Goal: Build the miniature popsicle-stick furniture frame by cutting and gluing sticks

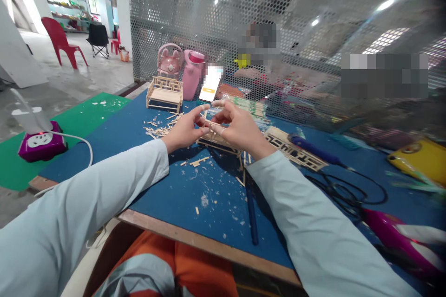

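My left hand (184,127) and my right hand (240,127) meet over a miniature wooden bench (223,143) made of thin sticks, on the blue table. Their fingers curl round its upper part, and the fingertips nearly touch each other. The hands hide much of the piece; its slatted seat and a front leg show below them. A second miniature bench (164,94), with a backrest and arms, stands upright farther back on the left. Loose wooden bits (162,126) lie beside my left hand. A flat wooden cut-out sheet (294,147) rests to the right of my right hand.
A blue pen-like tool (251,216) lies near the front edge. Another corded blue tool (313,148) touches the cut-out sheet. Behind stand a pink bottle (193,74) and a lit phone (211,83), before a perforated metal screen (209,18). A purple power strip (42,141) sits left.
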Demonstrator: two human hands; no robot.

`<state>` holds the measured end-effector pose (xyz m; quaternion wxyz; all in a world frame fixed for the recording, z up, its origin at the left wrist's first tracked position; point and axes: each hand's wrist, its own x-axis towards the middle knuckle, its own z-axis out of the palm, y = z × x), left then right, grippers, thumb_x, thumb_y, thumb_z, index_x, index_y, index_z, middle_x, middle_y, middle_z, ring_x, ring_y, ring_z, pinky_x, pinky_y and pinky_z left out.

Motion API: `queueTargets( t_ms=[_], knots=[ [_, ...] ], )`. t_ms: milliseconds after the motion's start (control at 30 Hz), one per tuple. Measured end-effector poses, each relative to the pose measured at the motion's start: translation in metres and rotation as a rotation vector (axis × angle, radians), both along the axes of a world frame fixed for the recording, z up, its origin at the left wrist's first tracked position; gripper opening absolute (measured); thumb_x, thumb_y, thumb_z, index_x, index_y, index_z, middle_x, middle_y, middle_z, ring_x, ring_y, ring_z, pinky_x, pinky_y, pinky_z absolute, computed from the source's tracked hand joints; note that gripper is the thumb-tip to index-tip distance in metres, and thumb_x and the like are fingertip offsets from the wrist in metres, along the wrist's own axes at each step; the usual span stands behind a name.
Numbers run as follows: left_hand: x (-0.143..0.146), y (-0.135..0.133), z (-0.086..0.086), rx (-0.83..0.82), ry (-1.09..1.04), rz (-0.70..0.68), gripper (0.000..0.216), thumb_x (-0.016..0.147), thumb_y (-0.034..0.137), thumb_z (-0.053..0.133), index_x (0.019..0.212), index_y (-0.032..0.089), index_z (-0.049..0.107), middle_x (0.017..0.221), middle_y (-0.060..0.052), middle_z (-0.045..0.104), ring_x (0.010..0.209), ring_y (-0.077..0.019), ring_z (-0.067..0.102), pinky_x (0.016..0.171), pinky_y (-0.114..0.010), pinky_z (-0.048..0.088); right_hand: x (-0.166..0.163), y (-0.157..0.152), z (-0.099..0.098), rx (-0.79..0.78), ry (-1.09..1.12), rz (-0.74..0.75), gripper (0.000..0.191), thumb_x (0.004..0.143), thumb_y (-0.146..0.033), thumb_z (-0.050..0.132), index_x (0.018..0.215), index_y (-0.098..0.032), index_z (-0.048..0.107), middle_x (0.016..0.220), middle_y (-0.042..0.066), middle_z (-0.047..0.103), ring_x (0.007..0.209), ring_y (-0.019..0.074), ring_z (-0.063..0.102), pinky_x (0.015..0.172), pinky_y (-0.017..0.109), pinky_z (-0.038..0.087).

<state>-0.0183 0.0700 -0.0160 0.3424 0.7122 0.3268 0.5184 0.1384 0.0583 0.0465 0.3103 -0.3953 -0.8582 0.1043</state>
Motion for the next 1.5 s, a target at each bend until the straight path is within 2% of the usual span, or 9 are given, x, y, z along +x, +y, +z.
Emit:
queueTargets(
  t_ms=[133, 200, 467, 600, 800, 1033, 1233, 1400, 1500],
  knots=[
    [0.0, 0.0, 0.0, -0.01, -0.002, 0.017, 0.065, 0.072, 0.007, 0.061, 0.133, 0.006, 0.039, 0.078, -0.004, 0.064, 0.075, -0.0137, 0.059, 0.075, -0.029, 0.045, 0.001, 0.003, -0.001, 0.125, -0.045, 0.038, 0.008, 0.074, -0.018, 0.06, 0.081, -0.018, 0.064, 0.08, 0.005, 0.067, 0.072, 0.0162, 0.059, 0.066, 0.031, 0.045],
    [0.0, 0.0, 0.0, -0.017, 0.004, 0.02, 0.065, 0.072, 0.005, 0.06, 0.134, 0.006, 0.039, 0.078, -0.004, 0.064, 0.075, -0.013, 0.058, 0.076, -0.028, 0.045, 0.003, 0.004, -0.002, 0.125, -0.067, 0.058, 0.007, 0.075, -0.015, 0.059, 0.072, -0.018, 0.065, 0.076, 0.004, 0.068, 0.07, 0.0155, 0.06, 0.065, 0.03, 0.044],
    [-0.003, -0.007, 0.003, -0.073, -0.065, 0.011, 0.066, 0.064, -0.002, 0.052, 0.126, 0.015, 0.044, 0.115, -0.012, 0.056, 0.079, -0.0116, 0.056, 0.072, -0.027, 0.048, 0.005, 0.006, -0.001, 0.062, -0.085, 0.063, 0.011, 0.073, -0.01, 0.057, 0.071, -0.019, 0.063, 0.076, 0.002, 0.068, 0.068, 0.0142, 0.058, 0.065, 0.029, 0.044],
    [-0.004, -0.014, 0.006, -0.137, 0.005, 0.171, 0.056, 0.061, 0.0, 0.055, 0.115, 0.015, 0.05, 0.113, -0.011, 0.054, 0.074, -0.0108, 0.054, 0.065, -0.026, 0.046, 0.011, 0.003, 0.009, 0.008, 0.037, 0.066, 0.003, 0.073, -0.017, 0.062, 0.071, -0.019, 0.062, 0.076, 0.002, 0.067, 0.071, 0.015, 0.058, 0.071, 0.032, 0.045],
    [-0.002, -0.017, 0.004, -0.232, 0.316, 0.297, 0.013, 0.068, 0.017, 0.064, 0.079, 0.013, 0.059, 0.073, -0.001, 0.059, 0.061, -0.0106, 0.05, 0.062, -0.026, 0.042, 0.051, -0.018, 0.026, -0.236, 0.627, -0.073, 0.013, 0.069, -0.027, 0.07, 0.072, -0.021, 0.059, 0.073, -0.001, 0.064, 0.07, 0.0132, 0.059, 0.065, 0.029, 0.047],
    [-0.002, -0.018, 0.004, -0.225, 0.277, 0.274, 0.005, 0.069, 0.017, 0.064, 0.068, 0.015, 0.06, 0.063, 0.001, 0.06, 0.058, -0.0104, 0.051, 0.062, -0.025, 0.041, 0.074, -0.033, -0.007, -0.655, 0.927, -0.142, 0.029, 0.056, -0.032, 0.081, 0.064, -0.021, 0.056, 0.066, -0.003, 0.06, 0.065, 0.0109, 0.057, 0.059, 0.025, 0.048],
    [0.006, -0.027, 0.001, -0.25, 0.211, 0.249, 0.007, 0.07, 0.022, 0.064, 0.068, 0.014, 0.063, 0.061, 0.0, 0.061, 0.055, -0.0108, 0.051, 0.058, -0.025, 0.04, 0.072, -0.011, -0.021, -0.507, 1.13, -0.096, 0.026, 0.059, -0.032, 0.077, 0.066, -0.022, 0.054, 0.064, -0.006, 0.058, 0.063, 0.0086, 0.056, 0.064, 0.024, 0.049],
    [0.013, -0.031, 0.0, -0.158, 0.27, 0.276, 0.016, 0.074, 0.029, 0.061, 0.071, 0.015, 0.068, 0.063, -0.001, 0.062, 0.057, -0.0119, 0.052, 0.059, -0.025, 0.04, 0.074, -0.015, -0.017, -0.1, 1.026, -0.175, 0.016, 0.068, -0.027, 0.069, 0.067, -0.022, 0.053, 0.07, -0.004, 0.062, 0.068, 0.0103, 0.06, 0.072, 0.027, 0.05],
    [0.014, -0.031, 0.0, -0.099, 0.274, 0.305, 0.019, 0.074, 0.031, 0.059, 0.069, 0.015, 0.067, 0.061, 0.0, 0.06, 0.057, -0.0117, 0.05, 0.059, -0.025, 0.038, 0.064, -0.028, -0.016, -0.053, 0.917, -0.139, 0.014, 0.07, -0.023, 0.065, 0.068, -0.022, 0.052, 0.068, -0.003, 0.063, 0.065, 0.0121, 0.063, 0.07, 0.03, 0.051]
  ],
)
